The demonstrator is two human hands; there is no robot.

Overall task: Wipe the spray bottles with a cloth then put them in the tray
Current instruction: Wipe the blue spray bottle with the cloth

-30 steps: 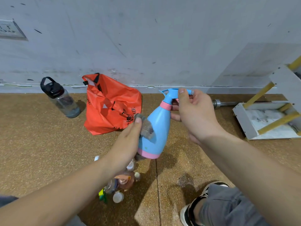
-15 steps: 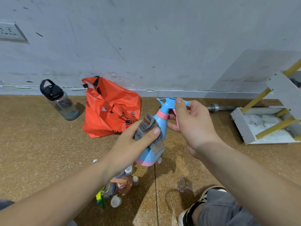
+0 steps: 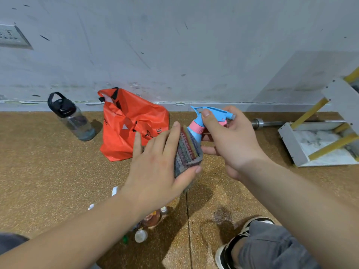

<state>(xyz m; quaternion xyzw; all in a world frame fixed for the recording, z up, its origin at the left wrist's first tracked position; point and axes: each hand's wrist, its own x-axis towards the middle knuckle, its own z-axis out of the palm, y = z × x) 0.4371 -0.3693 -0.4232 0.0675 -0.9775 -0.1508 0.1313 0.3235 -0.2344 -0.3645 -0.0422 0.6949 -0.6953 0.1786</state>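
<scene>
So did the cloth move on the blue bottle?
Yes. The cloth has slid right, away from the orange bag, across the spray bottle, and now reaches its pink collar.

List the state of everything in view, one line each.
spray bottle, held off the floor, tilted
cloth, wrapped round the bottle body
left hand, grips the cloth against the bottle
right hand, grips the spray head
water bottle, on the floor, cap on
orange bag, slumped on the floor
white tray, on the floor, no bottle visible in it
</scene>
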